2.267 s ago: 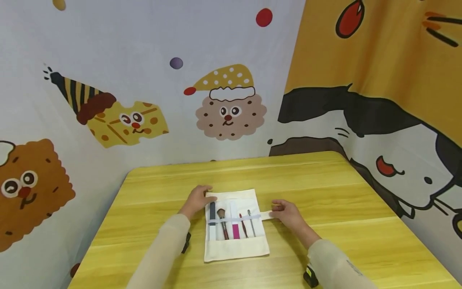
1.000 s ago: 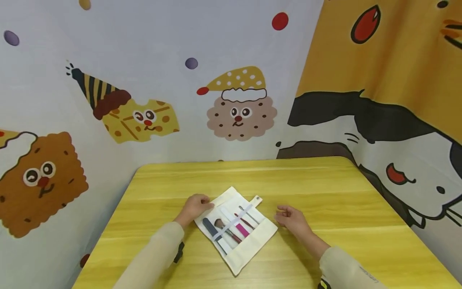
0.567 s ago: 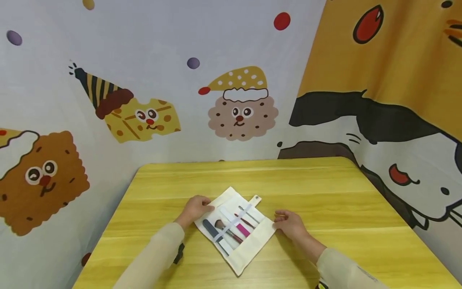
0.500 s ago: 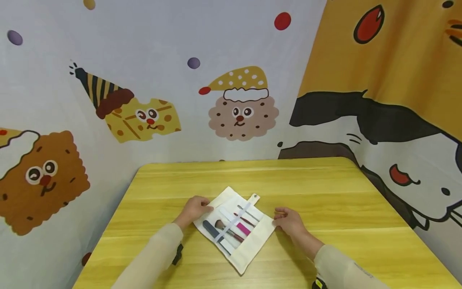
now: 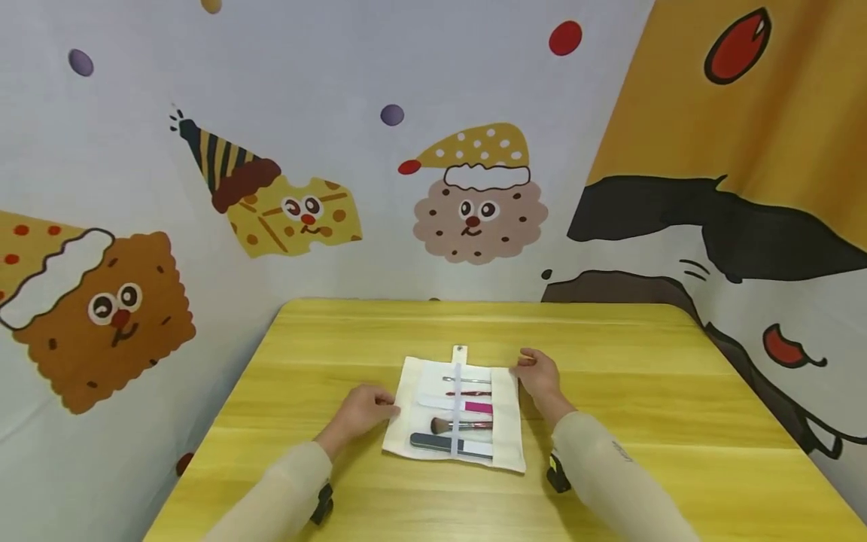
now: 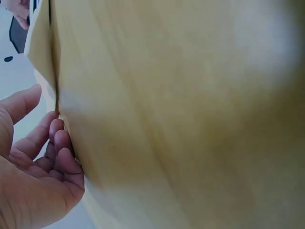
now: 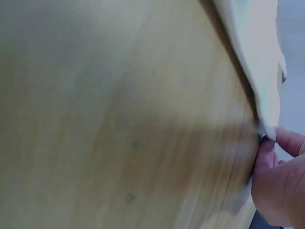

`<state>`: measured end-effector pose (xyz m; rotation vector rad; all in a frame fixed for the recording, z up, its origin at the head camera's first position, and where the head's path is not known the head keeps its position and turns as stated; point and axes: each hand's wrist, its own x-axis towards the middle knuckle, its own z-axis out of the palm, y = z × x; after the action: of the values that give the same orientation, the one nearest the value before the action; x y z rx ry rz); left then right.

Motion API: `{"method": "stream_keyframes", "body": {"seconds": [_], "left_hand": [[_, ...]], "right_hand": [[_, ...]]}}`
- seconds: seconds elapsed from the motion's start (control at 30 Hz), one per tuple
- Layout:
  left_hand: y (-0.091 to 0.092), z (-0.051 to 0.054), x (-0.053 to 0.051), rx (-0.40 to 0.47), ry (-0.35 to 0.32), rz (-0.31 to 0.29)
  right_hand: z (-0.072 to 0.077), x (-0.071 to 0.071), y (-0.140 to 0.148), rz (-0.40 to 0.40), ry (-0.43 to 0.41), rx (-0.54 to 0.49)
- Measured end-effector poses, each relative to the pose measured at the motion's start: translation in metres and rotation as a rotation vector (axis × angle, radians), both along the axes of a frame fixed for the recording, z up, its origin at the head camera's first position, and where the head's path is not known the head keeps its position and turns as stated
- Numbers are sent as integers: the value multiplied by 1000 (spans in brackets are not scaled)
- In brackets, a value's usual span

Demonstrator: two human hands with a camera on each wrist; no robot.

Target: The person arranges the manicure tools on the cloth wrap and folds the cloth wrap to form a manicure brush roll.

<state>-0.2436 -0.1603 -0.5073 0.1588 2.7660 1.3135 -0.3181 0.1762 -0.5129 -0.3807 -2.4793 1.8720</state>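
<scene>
A cream fabric roll-up case (image 5: 506, 421) lies opened flat on the table, its snap strap (image 5: 460, 352) pointing to the far side. Under its white elastic sit a dark-and-white flat stick (image 5: 433, 442), a soft-bristled brush (image 5: 440, 426), a white strip with a magenta end (image 5: 479, 408), a slim red tool (image 5: 467, 394) and a thin metal tool (image 5: 467, 379). My right hand (image 5: 542, 376) pinches the case's far right corner between thumb and finger. My left hand (image 5: 366, 410) touches the left edge with its fingertips, thumb (image 6: 31, 98) lifted apart.
The yellow wood-grain table (image 5: 325, 346) extends on all sides of the case. A cartoon-printed curtain (image 5: 379, 173) hangs behind the table's far edge and round to the right.
The case has turned anticlockwise, so its strap moved from the right side to the far side. My right hand let go of the strap, took the case's corner and moved farther away.
</scene>
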Motion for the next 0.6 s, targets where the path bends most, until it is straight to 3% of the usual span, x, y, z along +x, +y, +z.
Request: {"method": "stream_keyframes", "body": {"seconds": [0.13,0.4,0.5,0.6], "left_hand": [[7,6,3,1,1,-2],[11,3,-1,42,5,50],[12,2,-1,40,7,50],[13,2,1,46,-7,43]], "right_hand": [[1,10,8,35,21,63],[6,54,4,102,11,53],[5,57,-3,106,19,25],[2,51,-5,101,33,0]]}}
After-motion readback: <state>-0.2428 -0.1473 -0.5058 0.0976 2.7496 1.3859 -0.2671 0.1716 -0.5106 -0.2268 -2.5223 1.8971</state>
